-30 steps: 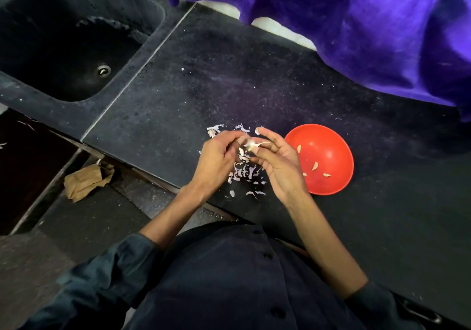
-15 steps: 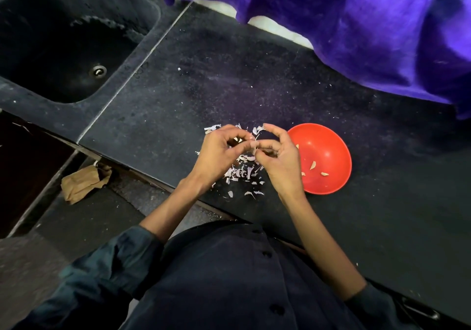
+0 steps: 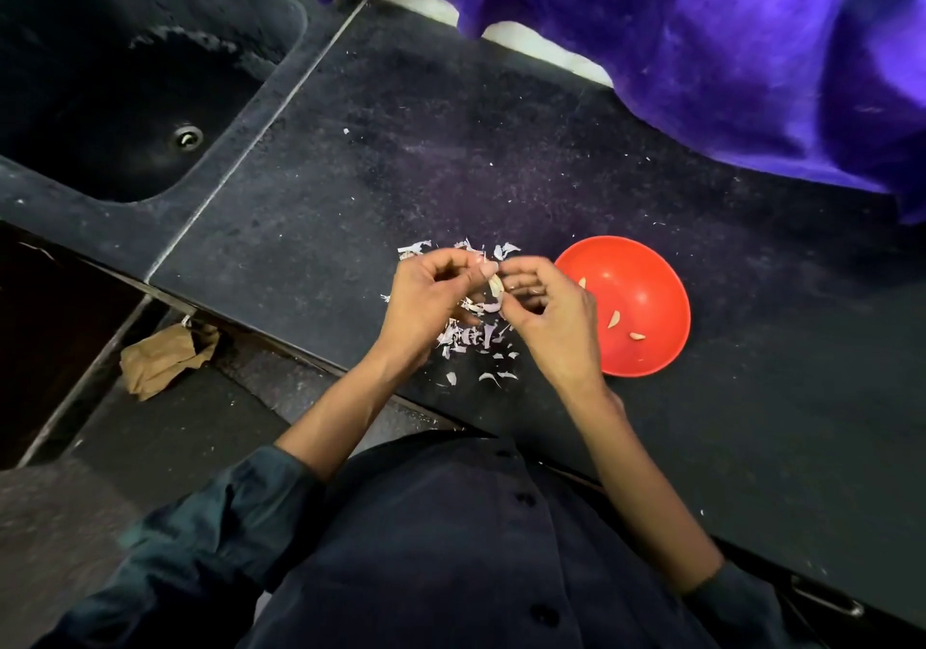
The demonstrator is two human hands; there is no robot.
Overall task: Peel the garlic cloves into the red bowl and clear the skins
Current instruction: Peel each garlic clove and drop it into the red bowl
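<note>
A dark stone counter (image 3: 401, 147) adjoins a sink (image 3: 125, 97); purple cloth (image 3: 701, 46) hangs behind.

bowl (image 3: 646, 267): glossy red plastic; counter (image 3: 401, 147): matt speckled dark stone; cloth (image 3: 701, 46): purple velvety; skins (image 3: 476, 337): papery

Garlic clove (image 3: 495, 287) now half bared

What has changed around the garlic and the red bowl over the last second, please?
Little: both hands, left hand and right hand, keep working the garlic clove over the skins, their fingers shifting slightly as a strip of skin comes away. The red bowl and its peeled cloves stayed put.
</note>
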